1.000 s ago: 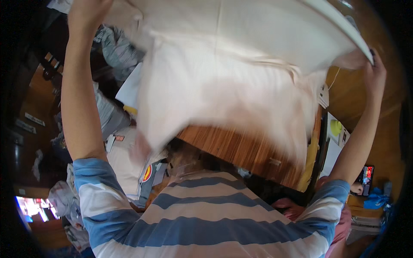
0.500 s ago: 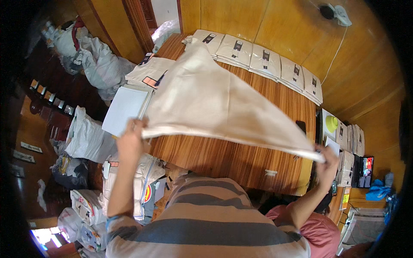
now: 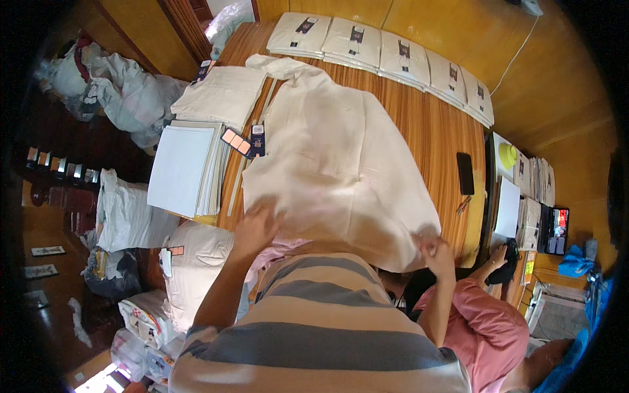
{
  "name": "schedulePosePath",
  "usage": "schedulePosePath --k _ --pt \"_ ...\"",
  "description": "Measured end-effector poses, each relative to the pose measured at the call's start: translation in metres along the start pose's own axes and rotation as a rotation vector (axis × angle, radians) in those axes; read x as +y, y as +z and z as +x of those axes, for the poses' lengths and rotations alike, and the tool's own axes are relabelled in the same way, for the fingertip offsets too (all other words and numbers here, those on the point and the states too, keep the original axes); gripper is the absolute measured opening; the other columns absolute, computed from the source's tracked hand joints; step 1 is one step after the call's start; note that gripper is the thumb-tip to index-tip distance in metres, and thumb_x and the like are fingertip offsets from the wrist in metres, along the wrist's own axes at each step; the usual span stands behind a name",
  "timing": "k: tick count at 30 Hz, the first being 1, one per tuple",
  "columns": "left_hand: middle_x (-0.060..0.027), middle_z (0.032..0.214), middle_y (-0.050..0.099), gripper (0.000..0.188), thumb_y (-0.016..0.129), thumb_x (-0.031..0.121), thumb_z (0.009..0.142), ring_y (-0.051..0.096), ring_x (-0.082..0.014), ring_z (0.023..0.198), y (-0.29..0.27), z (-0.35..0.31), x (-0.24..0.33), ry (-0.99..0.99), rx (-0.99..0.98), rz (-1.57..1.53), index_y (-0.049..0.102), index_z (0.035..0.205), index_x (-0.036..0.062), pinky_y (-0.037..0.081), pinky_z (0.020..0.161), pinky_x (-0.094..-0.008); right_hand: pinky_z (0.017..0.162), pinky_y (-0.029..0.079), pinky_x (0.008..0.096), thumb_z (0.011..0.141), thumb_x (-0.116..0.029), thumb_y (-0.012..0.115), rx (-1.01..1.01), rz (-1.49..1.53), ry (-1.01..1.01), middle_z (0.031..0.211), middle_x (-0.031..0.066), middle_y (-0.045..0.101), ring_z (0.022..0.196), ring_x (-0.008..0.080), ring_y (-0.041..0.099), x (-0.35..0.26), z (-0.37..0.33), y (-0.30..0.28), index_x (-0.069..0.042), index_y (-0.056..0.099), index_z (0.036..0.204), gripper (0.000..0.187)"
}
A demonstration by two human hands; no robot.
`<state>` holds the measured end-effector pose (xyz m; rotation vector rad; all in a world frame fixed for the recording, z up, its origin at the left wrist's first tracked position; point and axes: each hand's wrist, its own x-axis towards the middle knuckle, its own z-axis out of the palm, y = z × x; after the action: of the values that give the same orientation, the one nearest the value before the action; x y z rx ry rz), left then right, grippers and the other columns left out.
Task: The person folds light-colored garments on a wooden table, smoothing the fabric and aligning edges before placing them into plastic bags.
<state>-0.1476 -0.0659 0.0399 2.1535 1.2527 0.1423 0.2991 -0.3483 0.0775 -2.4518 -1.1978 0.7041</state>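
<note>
A large cream cloth (image 3: 327, 144), soft and wrinkled like a garment, lies spread over the striped wooden table (image 3: 429, 154). Its near edge hangs down toward my body, and a narrow bunched part sticks out at its far left. My left hand (image 3: 261, 226) is at the near left edge of the cloth, its curled fingers closed on the fabric and slightly blurred. At the near right corner, my right hand (image 3: 436, 252) pinches the cloth's edge in a closed grip. Dark and peach tags (image 3: 241, 142) lie beside the cloth's left side.
Bagged, folded cream garments (image 3: 354, 42) line the table's far edge. A white paper stack (image 3: 183, 167) and a folded cream cloth (image 3: 219, 95) sit at left. A black phone (image 3: 465, 173) lies at right. Another person in a pink top (image 3: 481, 321) sits at the near right.
The cloth, held raised and stretched between my hands before, has come down onto the table. My hands have drawn closer together, and more of the phone and tags shows.
</note>
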Motion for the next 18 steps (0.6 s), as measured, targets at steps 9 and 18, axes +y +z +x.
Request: schedulePosePath --k 9,18 --pt "-0.0174 0.168 0.035 0.069 0.067 0.042 0.097 0.029 -0.0395 0.157 0.041 0.014 -0.09 0.199 0.323 0.289 0.049 0.156 0.0105 0.025 0.125 -0.0611 0.118 0.039 0.0521 0.102 -0.04 0.064 0.218 -0.419 -0.124 0.162 0.0266 0.042 0.145 0.0478 0.044 0.028 -0.033 0.094 -0.004 0.053 0.151 0.061" --pt "-0.0186 0.168 0.036 0.062 0.064 0.039 0.099 0.026 -0.0447 0.157 0.012 0.095 -0.074 0.161 0.413 0.516 0.053 0.152 0.0093 0.022 0.125 -0.0618 0.09 0.058 0.0545 0.095 -0.045 0.07 0.121 -0.447 0.139 0.125 0.0301 0.068 0.106 0.0463 0.071 0.007 -0.008 0.059 -0.005 0.059 0.144 0.064"
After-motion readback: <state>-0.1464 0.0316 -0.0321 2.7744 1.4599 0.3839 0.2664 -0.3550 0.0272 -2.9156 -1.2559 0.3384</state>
